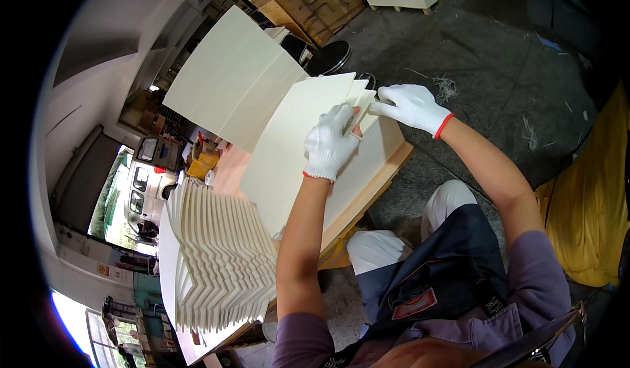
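Observation:
A stack of cream-white boards (289, 138) lies on the bench in front of me, with several edges fanned apart at its far right corner. My left hand (331, 141), in a white glove with a red cuff, rests on the top board. Its fingers curl at the board's right edge, with bare fingertips showing. My right hand (413, 107), gloved the same way, pinches the corner of a board at the fanned edges. How many boards each hand grips is hidden.
Many folded cream sheets (223, 256) are piled at the near left. A large cream panel (236, 72) stands tilted behind the stack. A black round stool (329, 57) is beyond it. String scraps (445, 89) litter the floor; yellow cloth (584, 197) hangs at right.

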A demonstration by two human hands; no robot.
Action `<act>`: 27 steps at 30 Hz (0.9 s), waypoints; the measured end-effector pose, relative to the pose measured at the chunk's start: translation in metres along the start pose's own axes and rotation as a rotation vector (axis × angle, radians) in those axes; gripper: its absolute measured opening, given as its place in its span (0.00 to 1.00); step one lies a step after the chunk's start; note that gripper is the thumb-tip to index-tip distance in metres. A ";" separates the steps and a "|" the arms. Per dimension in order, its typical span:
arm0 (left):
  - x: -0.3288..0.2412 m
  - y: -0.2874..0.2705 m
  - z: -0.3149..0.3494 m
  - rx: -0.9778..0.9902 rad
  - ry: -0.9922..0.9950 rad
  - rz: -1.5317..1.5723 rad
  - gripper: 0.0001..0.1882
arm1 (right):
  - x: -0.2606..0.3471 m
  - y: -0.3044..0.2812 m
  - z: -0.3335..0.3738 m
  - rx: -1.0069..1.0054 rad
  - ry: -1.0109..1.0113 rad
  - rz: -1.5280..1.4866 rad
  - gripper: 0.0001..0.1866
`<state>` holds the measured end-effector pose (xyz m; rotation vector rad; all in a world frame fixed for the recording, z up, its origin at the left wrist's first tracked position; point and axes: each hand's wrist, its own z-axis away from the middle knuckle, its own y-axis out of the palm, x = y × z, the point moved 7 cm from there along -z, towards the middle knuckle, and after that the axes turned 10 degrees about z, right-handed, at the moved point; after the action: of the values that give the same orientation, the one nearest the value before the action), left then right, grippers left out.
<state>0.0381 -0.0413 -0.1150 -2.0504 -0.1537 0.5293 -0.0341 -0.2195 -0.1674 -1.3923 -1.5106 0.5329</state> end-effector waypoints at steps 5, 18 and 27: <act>0.020 0.007 -0.024 0.002 -0.056 -0.066 0.18 | 0.017 -0.015 -0.010 -0.070 -0.203 0.157 0.27; 0.029 0.008 -0.006 0.059 -0.196 0.287 0.20 | 0.020 0.000 -0.015 -0.087 0.087 -0.420 0.27; 0.034 0.013 -0.007 0.054 -0.201 0.410 0.20 | 0.014 0.010 -0.009 -0.167 0.155 -0.440 0.28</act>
<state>0.0700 -0.0433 -0.1336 -1.9784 0.1664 0.9824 -0.0190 -0.2064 -0.1669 -1.1431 -1.6968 0.0260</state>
